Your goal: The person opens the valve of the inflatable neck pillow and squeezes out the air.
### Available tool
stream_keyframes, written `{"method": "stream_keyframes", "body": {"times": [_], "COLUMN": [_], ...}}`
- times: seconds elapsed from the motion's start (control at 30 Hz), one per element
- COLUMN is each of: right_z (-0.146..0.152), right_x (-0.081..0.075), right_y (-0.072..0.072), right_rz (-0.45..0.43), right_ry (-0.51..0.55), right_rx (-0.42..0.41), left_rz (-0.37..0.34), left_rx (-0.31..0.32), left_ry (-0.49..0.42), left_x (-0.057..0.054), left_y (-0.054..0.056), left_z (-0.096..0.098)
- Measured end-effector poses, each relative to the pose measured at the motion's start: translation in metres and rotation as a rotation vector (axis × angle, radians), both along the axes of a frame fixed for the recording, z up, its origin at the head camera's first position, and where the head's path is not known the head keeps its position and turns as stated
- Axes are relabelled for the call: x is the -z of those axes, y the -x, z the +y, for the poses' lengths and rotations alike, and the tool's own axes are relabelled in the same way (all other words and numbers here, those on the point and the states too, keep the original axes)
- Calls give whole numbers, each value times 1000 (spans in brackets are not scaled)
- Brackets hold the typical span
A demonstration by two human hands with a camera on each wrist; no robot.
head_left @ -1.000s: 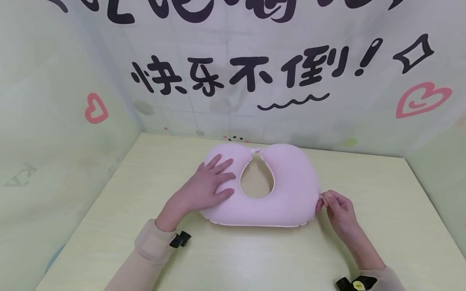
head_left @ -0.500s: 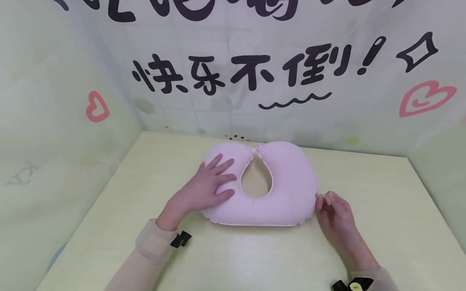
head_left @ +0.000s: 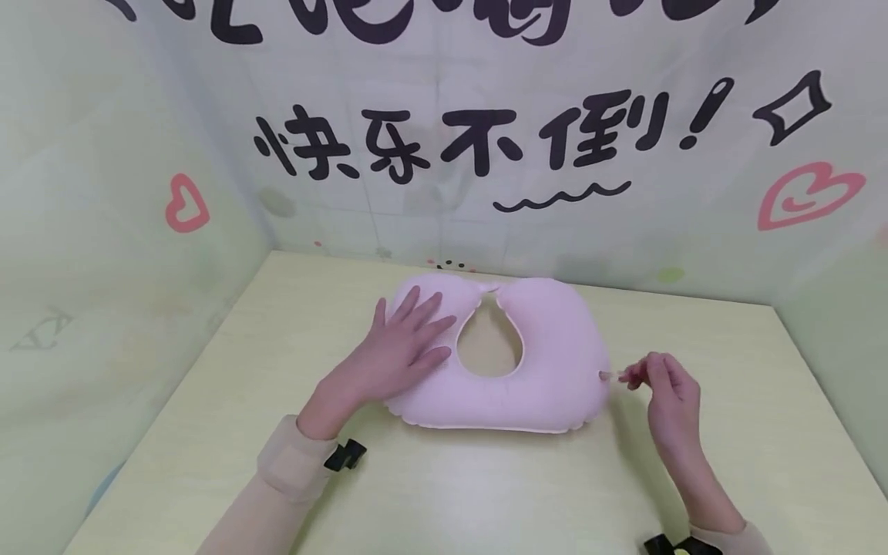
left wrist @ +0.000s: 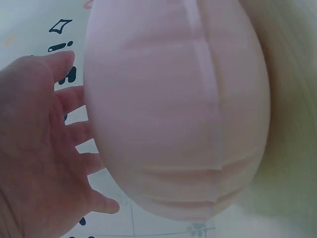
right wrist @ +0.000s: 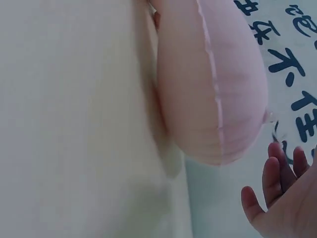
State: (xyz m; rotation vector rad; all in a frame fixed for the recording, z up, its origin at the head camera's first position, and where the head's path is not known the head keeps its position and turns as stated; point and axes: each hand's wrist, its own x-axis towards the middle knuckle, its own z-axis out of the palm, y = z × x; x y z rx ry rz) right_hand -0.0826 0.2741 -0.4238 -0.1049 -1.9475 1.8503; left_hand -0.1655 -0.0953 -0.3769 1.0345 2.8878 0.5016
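Note:
A pink inflatable neck pillow (head_left: 548,347) lies on the table, its two ends meeting at the back around a teardrop-shaped hole. My left hand (head_left: 395,351) rests on its left lobe with fingers spread and straight. In the left wrist view the rounded, creased end of the pillow (left wrist: 153,109) fills the middle, beside the open palm (left wrist: 39,144). At the pillow's right edge sits a small clear valve (right wrist: 269,117). Just right of it, my right hand (head_left: 669,401) pinches the translucent valve plug between curled fingertips; the plug is small and partly hidden.
The pale wooden table (head_left: 444,493) extends in front of the pillow and to both sides. Behind stands a fabric backdrop (head_left: 444,223) with black lettering and pink hearts, close to the pillow's back edge.
My right hand has drawn away to the right from the pillow's edge, with a clear piece now showing between them. My left hand's fingers have shifted slightly on the pillow.

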Motion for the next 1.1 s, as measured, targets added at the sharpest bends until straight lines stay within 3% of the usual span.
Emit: {"method": "stream_keyframes", "body": {"times": [0.13, 0.33, 0.5, 0.63, 0.8, 0.97, 1.1], "right_z": [-9, -31, -51, -56, -57, -60, -60], "right_x": [-24, -51, -58, -59, -63, -65, -61], "right_y": [7, 25, 45, 63, 84, 96, 103], "right_rz": [101, 348, 408, 336, 145, -22, -159], "right_ry": [-195, -275, -501, -709, -925, -1074, -1122], "right_rx": [144, 98, 136, 92, 2, -74, -109], "left_rz": [30, 61, 101, 115, 88, 66, 33], "left_rx": [-13, -32, -39, -42, -85, -174, -234], "left_ry": [10, 17, 44, 57, 71, 129, 159], "left_x": [-9, -21, -29, -37, -41, -32, -23], "left_y": [5, 14, 18, 22, 35, 51, 59], "left_z": [4, 11, 18, 25, 29, 28, 31]}}
